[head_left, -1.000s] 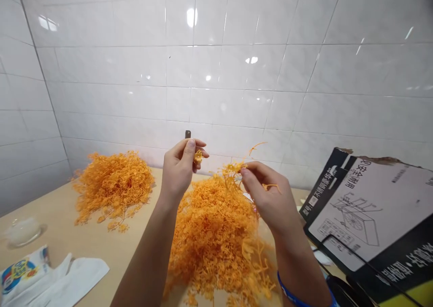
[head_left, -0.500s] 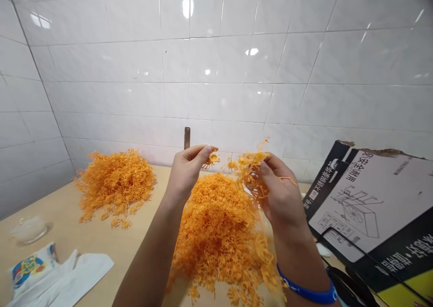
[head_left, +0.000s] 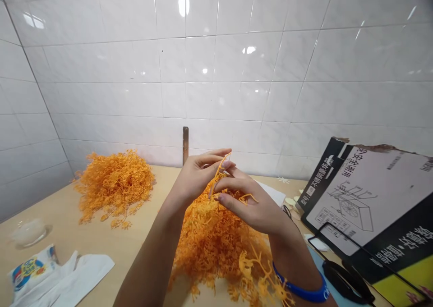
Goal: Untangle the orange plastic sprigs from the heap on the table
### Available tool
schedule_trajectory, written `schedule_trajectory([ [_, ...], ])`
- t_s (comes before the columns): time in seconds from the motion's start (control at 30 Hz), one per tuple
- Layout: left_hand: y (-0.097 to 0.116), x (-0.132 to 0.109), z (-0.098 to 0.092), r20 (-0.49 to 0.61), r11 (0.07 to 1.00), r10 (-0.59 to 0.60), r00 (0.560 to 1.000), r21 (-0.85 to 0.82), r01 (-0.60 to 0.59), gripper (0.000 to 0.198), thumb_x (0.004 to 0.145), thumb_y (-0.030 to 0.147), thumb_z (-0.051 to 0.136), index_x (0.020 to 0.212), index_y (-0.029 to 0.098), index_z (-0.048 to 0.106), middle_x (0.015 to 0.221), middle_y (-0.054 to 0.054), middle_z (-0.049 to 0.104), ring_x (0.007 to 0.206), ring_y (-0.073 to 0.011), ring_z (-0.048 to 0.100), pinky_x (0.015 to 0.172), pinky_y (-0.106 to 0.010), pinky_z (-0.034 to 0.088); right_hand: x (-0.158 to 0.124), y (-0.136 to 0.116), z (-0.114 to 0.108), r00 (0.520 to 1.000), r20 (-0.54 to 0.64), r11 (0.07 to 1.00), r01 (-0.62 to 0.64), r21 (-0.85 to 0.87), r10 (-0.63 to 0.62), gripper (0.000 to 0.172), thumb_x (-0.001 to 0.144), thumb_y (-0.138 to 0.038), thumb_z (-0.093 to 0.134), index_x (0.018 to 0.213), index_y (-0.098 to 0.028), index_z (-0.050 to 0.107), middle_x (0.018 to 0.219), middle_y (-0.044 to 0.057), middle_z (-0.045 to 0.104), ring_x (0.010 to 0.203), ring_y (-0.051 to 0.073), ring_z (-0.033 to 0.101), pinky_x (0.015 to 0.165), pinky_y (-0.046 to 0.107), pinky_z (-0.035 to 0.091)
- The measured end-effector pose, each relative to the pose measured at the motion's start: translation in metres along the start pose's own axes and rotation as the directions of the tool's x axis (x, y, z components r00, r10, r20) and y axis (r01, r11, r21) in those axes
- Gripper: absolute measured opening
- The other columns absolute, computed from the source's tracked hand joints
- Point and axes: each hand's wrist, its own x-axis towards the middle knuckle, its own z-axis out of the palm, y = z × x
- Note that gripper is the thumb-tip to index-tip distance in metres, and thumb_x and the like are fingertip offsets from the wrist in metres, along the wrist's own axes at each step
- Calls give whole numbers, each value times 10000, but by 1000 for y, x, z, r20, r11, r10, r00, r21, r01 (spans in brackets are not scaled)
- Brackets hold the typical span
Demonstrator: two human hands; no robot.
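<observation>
My left hand (head_left: 199, 176) is raised over the pile, thumb and fingers pinching a thin orange stem (head_left: 218, 169). Close against it, my right hand (head_left: 250, 203) has its fingers curled round an orange artificial flower sprig, largely hidden behind the fingers. A loose stem end pokes out over the back of that hand. Beneath both hands spreads a large heap of orange artificial flower sprigs (head_left: 216, 248), with some branches hanging below my right wrist. A blue wristband (head_left: 304, 291) circles that wrist.
Left on the table stands a second orange sprig pile (head_left: 117, 185). Nearer are a clear bowl-like item (head_left: 29, 231), a wipes packet (head_left: 32, 268) and white tissue (head_left: 81, 275). At right, a printed cardboard box (head_left: 358, 208) leans beside a black-handled object (head_left: 348, 280). A tiled wall closes the back.
My hands have come together from apart. My right hand has moved left and turned palm down, and the bunch it held up is now lower and mostly covered.
</observation>
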Motion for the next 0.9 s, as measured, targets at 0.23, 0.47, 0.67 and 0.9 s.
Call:
schedule_trajectory([
  [0.23, -1, 1, 3, -28, 995, -64, 998, -73, 62, 247, 780, 388, 695, 772, 146, 744, 809, -76, 725, 721, -161, 646, 631, -256, 504, 1, 3, 5, 997, -57, 998, 49, -37, -51, 167, 930, -194, 486, 769, -191, 533, 723, -4, 509, 658, 132, 453, 579, 266, 350],
  [0.47, 0, -7, 21, -249, 999, 36, 968, -27, -44, 178, 807, 265, 629, 675, 152, 666, 702, -33, 675, 650, -125, 615, 567, -211, 486, 0, 0, 7, 994, -57, 996, 90, -29, -91, 204, 936, -170, 447, 734, -195, 455, 715, -9, 479, 682, 140, 430, 615, 273, 335],
  [0.67, -14, -3, 7, -487, 934, 334, 807, 283, -216, 156, 851, 247, 591, 724, 172, 642, 702, -6, 652, 669, -126, 663, 582, -200, 515, -1, -3, 4, 1000, 16, 1000, 20, 17, -20, 216, 929, -152, 431, 718, -196, 449, 693, -8, 473, 650, 138, 431, 601, 276, 336],
  [0.9, -12, 6, -71, -715, 958, 281, 641, 252, -139, 209, 772, 353, 691, 772, 145, 707, 685, -3, 656, 508, -70, 576, 560, -206, 554, 0, -4, 4, 998, 19, 998, -61, 27, 61, 192, 936, -248, 466, 758, -204, 525, 794, 19, 576, 742, 157, 517, 673, 288, 387],
])
